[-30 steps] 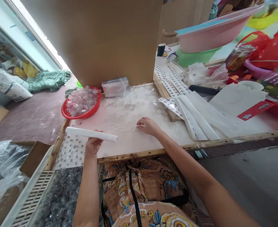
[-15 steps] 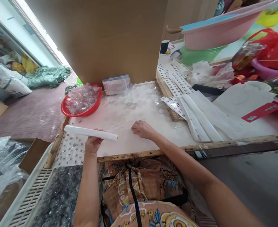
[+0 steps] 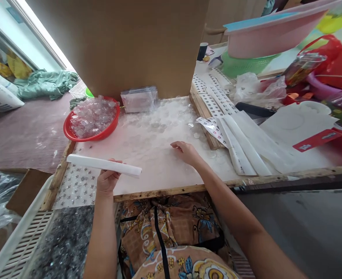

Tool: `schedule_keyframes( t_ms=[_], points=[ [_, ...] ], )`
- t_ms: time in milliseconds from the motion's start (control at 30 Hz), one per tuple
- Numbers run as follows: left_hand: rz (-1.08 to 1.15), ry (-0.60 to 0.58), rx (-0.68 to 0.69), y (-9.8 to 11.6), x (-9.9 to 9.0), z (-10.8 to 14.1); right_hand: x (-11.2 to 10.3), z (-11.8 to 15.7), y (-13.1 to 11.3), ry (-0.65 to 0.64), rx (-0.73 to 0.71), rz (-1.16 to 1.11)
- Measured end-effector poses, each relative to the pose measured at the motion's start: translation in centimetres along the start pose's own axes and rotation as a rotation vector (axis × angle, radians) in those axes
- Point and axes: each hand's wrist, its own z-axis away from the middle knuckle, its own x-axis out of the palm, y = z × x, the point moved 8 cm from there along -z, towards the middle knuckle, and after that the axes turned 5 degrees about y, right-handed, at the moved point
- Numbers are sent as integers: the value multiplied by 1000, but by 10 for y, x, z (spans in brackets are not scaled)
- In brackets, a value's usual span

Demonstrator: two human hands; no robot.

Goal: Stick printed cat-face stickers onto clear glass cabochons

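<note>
Left hand (image 3: 106,180) grips white roll (image 3: 104,165); right hand (image 3: 187,152), fingers spread, presses clear discs (image 3: 159,128) on surface (image 3: 147,155). Keep pressure flat, even.

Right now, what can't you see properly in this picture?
Head view only:
- Right hand: its fingertips press on the white board, so what lies under them is hidden.
- Clear pieces in the red bowl: too small and shiny to identify.
- Printed strips: print too small to read.
- Pink basin: cut off by the top edge.
- Left hand holds a white roll; whatever is printed inside is rolled away.
</note>
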Motion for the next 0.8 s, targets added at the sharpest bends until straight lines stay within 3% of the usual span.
schedule_keyframes(
  t_ms=[167,333,433,500,667,800],
  points=[
    [32,76,29,-5,-9,11,-21,23,11,-23,-2,93],
    [31,106,-1,-26,-3,32,-9,35,1,-130,-63,278],
    [11,96,-45,-36,4,44,0,31,-13,-154,-107,182],
    [-4,98,-44,-37,5,50,-7,29,-16,-120,-102,134],
    [16,67,-4,-31,2,55,-41,46,6,-131,3,209],
    [17,39,2,-33,4,49,-41,67,19,-178,66,225]
  ],
)
